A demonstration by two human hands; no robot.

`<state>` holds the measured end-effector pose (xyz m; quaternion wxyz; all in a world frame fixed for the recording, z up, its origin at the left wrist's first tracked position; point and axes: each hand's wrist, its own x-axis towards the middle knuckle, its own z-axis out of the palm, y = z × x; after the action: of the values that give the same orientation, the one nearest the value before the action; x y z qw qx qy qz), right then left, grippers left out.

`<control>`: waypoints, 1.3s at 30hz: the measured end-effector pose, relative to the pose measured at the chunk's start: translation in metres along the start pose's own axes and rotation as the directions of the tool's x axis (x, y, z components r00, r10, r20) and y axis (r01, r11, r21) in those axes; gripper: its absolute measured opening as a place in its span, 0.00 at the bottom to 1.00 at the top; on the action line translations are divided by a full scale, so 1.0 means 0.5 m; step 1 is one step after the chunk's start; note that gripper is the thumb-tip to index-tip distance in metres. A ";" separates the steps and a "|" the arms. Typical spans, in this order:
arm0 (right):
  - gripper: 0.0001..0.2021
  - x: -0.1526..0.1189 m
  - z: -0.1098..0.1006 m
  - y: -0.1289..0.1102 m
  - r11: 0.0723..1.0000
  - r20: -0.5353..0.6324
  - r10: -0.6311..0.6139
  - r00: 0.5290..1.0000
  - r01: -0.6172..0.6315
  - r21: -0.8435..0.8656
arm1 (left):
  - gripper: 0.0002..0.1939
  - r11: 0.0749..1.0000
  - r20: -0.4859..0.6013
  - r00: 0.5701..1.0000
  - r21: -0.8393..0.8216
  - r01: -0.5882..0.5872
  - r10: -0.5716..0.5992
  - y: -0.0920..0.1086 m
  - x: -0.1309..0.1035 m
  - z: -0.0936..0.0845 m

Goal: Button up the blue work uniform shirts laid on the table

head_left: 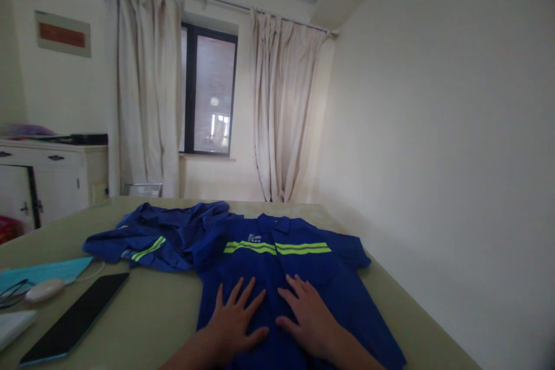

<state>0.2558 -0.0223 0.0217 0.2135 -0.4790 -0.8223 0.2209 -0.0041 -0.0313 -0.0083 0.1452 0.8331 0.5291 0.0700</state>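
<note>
A blue short-sleeved work shirt [277,277] lies spread front side up on the table, its collar pointing away from me. Yellow-green reflective stripes cross its chest, with small white lettering above them on the left. My left hand [234,318] rests on the left half of the front, fingers spread. On the right half lies my right hand [310,315], also flat with its fingers apart. Neither hand grips the cloth. Beside the shirt, to the left, a second blue garment [169,234] with a similar stripe is bunched up and touches it.
The greenish table [147,312] has its right edge near the wall. On its left side are a black tablet-like device [80,315], a blue face mask [52,272], a white computer mouse [44,289] and a white object [15,324]. A white cabinet [56,179] stands behind.
</note>
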 end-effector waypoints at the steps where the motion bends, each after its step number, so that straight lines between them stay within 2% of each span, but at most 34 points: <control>1: 0.31 -0.008 0.006 -0.004 1.000 0.010 0.025 1.000 -0.025 0.000 | 0.43 1.000 0.006 1.000 0.012 -0.012 0.012 -0.009 0.012 -0.010; 4: 0.37 -0.005 0.017 -0.010 0.987 0.018 0.157 0.987 -0.158 0.017 | 0.43 1.000 0.075 0.997 0.026 0.002 -0.004 -0.042 0.053 -0.059; 7: 0.42 0.034 0.033 0.000 0.973 -0.005 0.228 0.974 -0.227 0.043 | 0.41 0.996 0.106 0.992 0.049 0.069 -0.074 -0.050 0.085 -0.104; 9: 0.41 0.077 0.044 0.017 0.974 -0.064 0.226 0.972 -0.225 0.022 | 0.34 0.995 0.041 0.995 0.050 0.088 -0.090 -0.030 0.096 -0.123; 11: 0.38 0.127 0.049 0.038 0.971 -0.128 0.235 0.963 -0.239 -0.015 | 0.28 0.997 -0.060 0.996 0.025 0.072 -0.070 0.007 0.097 -0.131; 13: 0.33 0.176 0.046 0.058 0.960 -0.173 0.266 0.948 -0.276 -0.037 | 0.27 0.999 -0.150 0.989 -0.034 0.009 -0.014 0.050 0.088 -0.124; 15: 0.30 0.216 0.036 0.071 0.960 -0.230 0.273 0.934 -0.278 0.010 | 0.30 0.997 -0.181 0.983 -0.067 -0.036 0.023 0.083 0.069 -0.100; 18: 0.26 0.244 0.007 0.072 0.966 -0.337 0.224 0.915 -0.161 0.204 | 0.41 1.000 -0.096 0.995 -0.022 -0.003 0.001 0.085 0.036 -0.046; 20: 0.25 0.232 -0.019 0.062 0.956 -0.381 0.193 0.904 -0.087 0.279 | 0.46 1.000 -0.047 0.999 0.013 0.023 -0.022 0.051 0.025 -0.013; 23: 0.26 0.161 -0.052 0.046 0.968 -0.354 0.069 0.933 0.023 0.250 | 0.36 0.999 -0.159 0.987 -0.015 -0.029 0.026 -0.022 0.037 0.010; 26: 0.24 0.056 -0.064 0.040 0.985 -0.147 -0.121 0.982 0.137 0.104 | 0.25 0.999 -0.309 0.951 -0.019 -0.029 0.022 -0.076 0.068 0.000; 28: 0.34 0.000 -0.058 0.042 0.993 -0.028 -0.116 0.993 0.115 -0.039 | 0.21 1.000 -0.375 0.927 -0.003 0.008 -0.009 -0.092 0.088 -0.011; 30: 0.37 -0.027 -0.044 0.049 0.989 -0.019 -0.055 0.998 0.052 -0.135 | 0.17 0.999 -0.401 0.916 0.002 0.037 -0.033 -0.097 0.102 -0.020; 32: 0.31 -0.024 -0.031 0.058 0.990 -0.093 -0.015 0.996 0.001 -0.142 | 0.14 0.999 -0.395 0.918 -0.017 0.030 -0.034 -0.094 0.108 -0.029; 35: 0.26 0.019 -0.035 0.067 1.000 -0.276 0.027 0.961 -0.029 -0.002 | 0.14 0.985 -0.426 0.904 -0.163 -0.056 -0.019 -0.085 0.099 -0.061; 37: 0.21 0.051 -0.057 0.063 0.989 -0.427 0.061 0.902 0.003 0.148 | 0.17 0.941 -0.427 0.904 -0.318 -0.118 -0.031 -0.078 0.082 -0.103; 39: 0.19 0.074 -0.091 0.050 0.963 -0.567 0.086 0.819 0.078 0.258 | 0.21 0.877 -0.376 0.926 -0.456 -0.151 -0.036 -0.069 0.058 -0.156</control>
<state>0.2820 0.0284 0.0495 0.5136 -0.4914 -0.6808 0.1767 -0.0422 0.0217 0.0539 0.2404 0.7583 0.4879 0.3594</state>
